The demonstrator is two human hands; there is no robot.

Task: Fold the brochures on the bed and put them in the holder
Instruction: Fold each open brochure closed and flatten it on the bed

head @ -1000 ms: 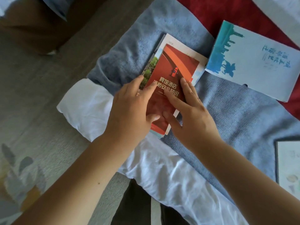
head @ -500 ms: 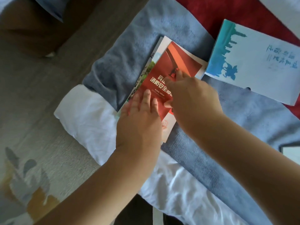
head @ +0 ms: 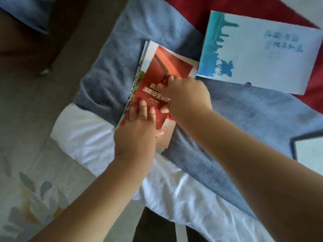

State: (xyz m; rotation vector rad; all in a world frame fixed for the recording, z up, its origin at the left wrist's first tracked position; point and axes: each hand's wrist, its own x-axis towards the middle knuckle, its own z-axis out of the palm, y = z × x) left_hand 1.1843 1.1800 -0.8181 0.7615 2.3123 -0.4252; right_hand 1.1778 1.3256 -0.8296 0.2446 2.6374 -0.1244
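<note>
Hands: two, one left hand (head: 134,135) and one right hand (head: 187,96). Printed matter: one red-covered glossy paper brochure with white lettering (head: 157,81), topmost on a pile whose pale sheet edges (head: 144,55) show beneath it at the left, more than one but too close-packed to count; one white paper brochure with a blue skyline print (head: 258,55); one dark-framed pale panel (head: 309,149), cut off at the right edge. Bedding layers: three, being one grey-blue fleecy blanket (head: 244,119), one white sheet (head: 83,135) and one red cover (head: 183,11).
</note>
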